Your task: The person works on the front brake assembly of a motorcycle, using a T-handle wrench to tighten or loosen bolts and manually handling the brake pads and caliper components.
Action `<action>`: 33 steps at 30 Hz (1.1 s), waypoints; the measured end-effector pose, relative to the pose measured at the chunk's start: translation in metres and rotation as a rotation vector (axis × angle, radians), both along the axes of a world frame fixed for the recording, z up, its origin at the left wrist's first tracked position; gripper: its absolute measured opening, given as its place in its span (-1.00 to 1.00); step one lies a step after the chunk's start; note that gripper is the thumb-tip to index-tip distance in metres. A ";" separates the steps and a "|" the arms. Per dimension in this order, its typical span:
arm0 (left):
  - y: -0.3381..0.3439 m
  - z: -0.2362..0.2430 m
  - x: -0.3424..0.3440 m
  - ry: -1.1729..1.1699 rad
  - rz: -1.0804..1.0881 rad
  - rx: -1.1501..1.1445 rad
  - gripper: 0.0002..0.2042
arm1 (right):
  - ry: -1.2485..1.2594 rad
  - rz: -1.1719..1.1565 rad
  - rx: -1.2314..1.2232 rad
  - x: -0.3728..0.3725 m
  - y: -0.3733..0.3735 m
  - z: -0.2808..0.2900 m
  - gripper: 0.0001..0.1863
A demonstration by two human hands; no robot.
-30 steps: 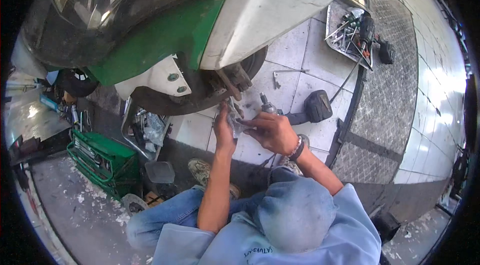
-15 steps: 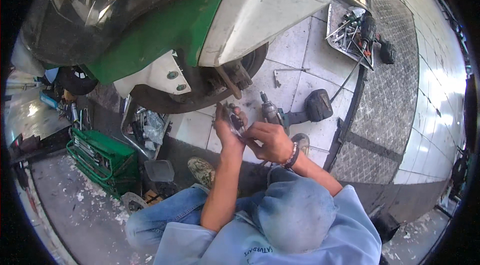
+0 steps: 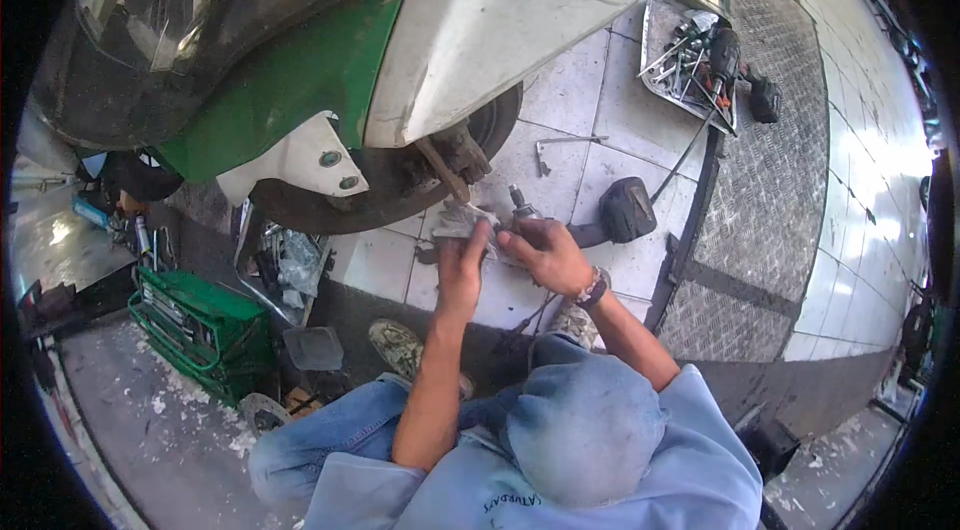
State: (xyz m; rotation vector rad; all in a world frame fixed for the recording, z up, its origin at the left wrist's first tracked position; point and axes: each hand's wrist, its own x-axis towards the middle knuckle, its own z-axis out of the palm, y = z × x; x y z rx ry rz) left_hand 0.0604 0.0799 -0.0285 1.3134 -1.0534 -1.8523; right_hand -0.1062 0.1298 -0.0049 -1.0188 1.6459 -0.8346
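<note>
My left hand (image 3: 461, 272) is closed on a small clear plastic packet (image 3: 457, 221), thumb pressed over it. The packet's crinkled end sticks out past the fingertips, just below the motor scooter's front wheel (image 3: 345, 213) and fork end. Its contents are too blurred to make out. Close on the right, my right hand (image 3: 552, 257) has its thumb and fingers pinched at the packet's near edge. Beyond and partly behind this hand, a cordless impact wrench (image 3: 626, 210) lies on the white tiles, its socket end pointing up between my hands.
An L-shaped wrench (image 3: 543, 157) lies on the tiles. Farther right, a metal tray (image 3: 648, 50) holds sockets and tools, with a power drill (image 3: 724, 55) across it. At left stand a green toolbox (image 3: 205, 330) and a clear plastic tub (image 3: 313, 348). The scooter's white-and-green body overhangs the work area.
My left hand has turned over, so its back and thumb now show and the packet extends beyond the fingers. My right hand has shifted slightly up and right. The whole view has shifted a little.
</note>
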 end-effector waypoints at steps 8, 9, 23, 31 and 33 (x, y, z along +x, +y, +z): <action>-0.015 0.000 0.024 -0.108 -0.287 0.009 -0.87 | -0.102 -0.055 -0.046 -0.022 0.019 -0.003 -0.57; -0.016 -0.001 0.023 -0.101 -0.268 -0.006 -0.87 | -0.095 -0.007 -0.045 -0.024 0.021 -0.003 -0.57; -0.006 -0.012 -0.006 -0.333 0.077 -0.359 -0.73 | 0.168 0.046 -0.145 -0.006 0.023 0.007 -0.60; -0.041 -0.053 0.057 -0.472 0.317 -0.534 -0.74 | 0.110 0.358 0.115 -0.019 0.062 0.031 -0.56; -0.044 -0.059 0.077 -0.592 -0.031 -0.377 -0.74 | -0.043 0.256 0.104 -0.024 0.073 0.022 -0.61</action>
